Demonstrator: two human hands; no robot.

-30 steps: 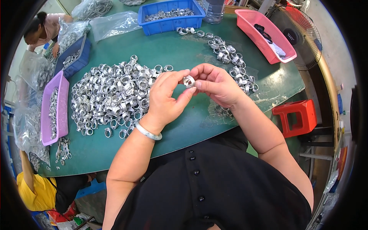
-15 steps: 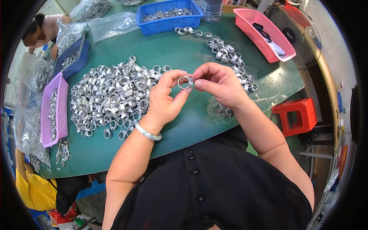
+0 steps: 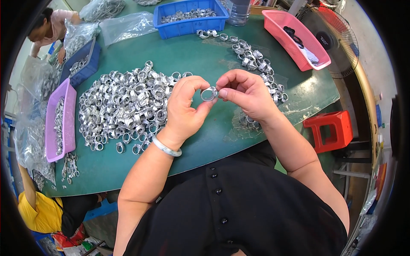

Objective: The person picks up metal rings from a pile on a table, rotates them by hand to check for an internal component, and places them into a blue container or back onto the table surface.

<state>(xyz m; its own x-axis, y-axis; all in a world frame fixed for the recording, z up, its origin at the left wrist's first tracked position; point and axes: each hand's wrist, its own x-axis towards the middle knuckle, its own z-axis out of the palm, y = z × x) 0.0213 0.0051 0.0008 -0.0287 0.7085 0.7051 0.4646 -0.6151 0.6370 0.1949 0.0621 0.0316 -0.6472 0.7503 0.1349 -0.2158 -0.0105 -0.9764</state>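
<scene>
Since a second ago, the ring [image 3: 214,91] has turned, so its round hole faces up. It sits between both hands above the green table [image 3: 128,53]. The left hand [image 3: 184,104] pinches it, probably to keep it steady. The right hand's [image 3: 250,97] fingertips are beside it; I can't tell if they grip. The big ring pile [image 3: 124,109] seems placed for easy reach.
</scene>
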